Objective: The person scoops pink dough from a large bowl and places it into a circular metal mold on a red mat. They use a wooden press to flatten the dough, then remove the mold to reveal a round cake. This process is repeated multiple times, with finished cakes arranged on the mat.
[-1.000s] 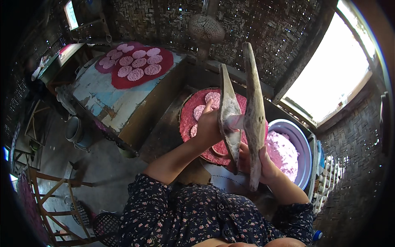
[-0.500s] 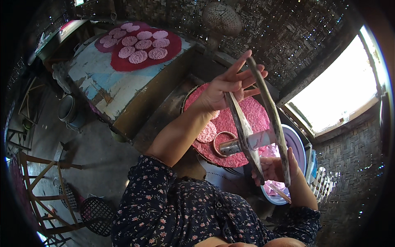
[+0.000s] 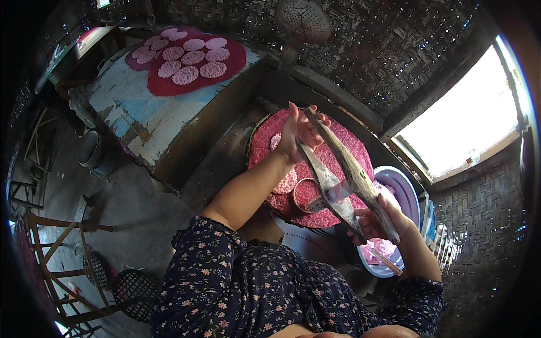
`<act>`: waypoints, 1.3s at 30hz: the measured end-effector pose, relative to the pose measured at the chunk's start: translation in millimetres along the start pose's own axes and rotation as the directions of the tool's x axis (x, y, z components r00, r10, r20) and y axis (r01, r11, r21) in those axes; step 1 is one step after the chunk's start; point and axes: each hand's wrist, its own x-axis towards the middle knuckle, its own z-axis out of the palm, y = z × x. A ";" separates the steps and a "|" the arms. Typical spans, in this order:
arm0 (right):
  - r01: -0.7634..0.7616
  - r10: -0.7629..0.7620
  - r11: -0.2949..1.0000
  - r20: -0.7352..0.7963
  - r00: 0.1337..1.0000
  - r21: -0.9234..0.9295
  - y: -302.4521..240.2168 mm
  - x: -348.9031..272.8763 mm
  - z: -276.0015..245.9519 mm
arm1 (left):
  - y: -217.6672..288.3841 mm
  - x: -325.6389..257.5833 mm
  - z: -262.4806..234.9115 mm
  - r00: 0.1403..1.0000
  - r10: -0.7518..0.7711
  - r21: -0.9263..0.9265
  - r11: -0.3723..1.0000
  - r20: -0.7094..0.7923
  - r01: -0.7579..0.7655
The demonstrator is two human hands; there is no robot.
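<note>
Both of my hands are around a hand press [image 3: 355, 169] made of two long, worn wooden bars with a tube between them. My left hand [image 3: 301, 135] curls round the bars' far ends, fingers partly hidden behind the wood. At the near ends, my right hand [image 3: 389, 219] grips from below. Beneath the press lies a round tray [image 3: 344, 135] with a pink-red surface. On it a thin ring [image 3: 295, 193] rests beside the tube's lower end; whether they touch I cannot tell. A pink disc of fine strands [image 3: 285, 183] lies left of the ring, with another partly behind my left wrist.
A lilac basin [image 3: 414, 203] holding pink dough [image 3: 378, 250] and a flat stick [image 3: 386, 263] stands at right. Far left, a worn table [image 3: 132, 121] carries red mats [image 3: 236, 65] with several pink discs. A bucket [image 3: 90, 149] and wooden chair [image 3: 53, 225] stand on the left. A window [image 3: 462, 112] opens at right.
The press has come down toward the tray and ring, and its two bars are closer together, with less of the tube showing. My left hand has moved nearer and lower, its fingers more curled.
</note>
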 end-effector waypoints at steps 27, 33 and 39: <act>0.041 -0.154 0.954 -0.371 0.916 -0.296 -5.0 4.7 24.6 | -2.6 5.5 -18.4 0.981 0.070 0.077 0.995 -0.178 -0.058; 0.061 -0.152 0.959 -0.325 0.933 -0.276 1.4 24.1 38.6 | 19.8 -6.5 -3.4 0.944 0.101 0.144 0.988 -0.313 -0.058; 0.073 -0.250 0.904 -0.381 0.890 -0.422 -7.3 26.0 46.4 | 22.1 2.2 -5.8 0.957 0.118 0.135 0.987 -0.266 -0.084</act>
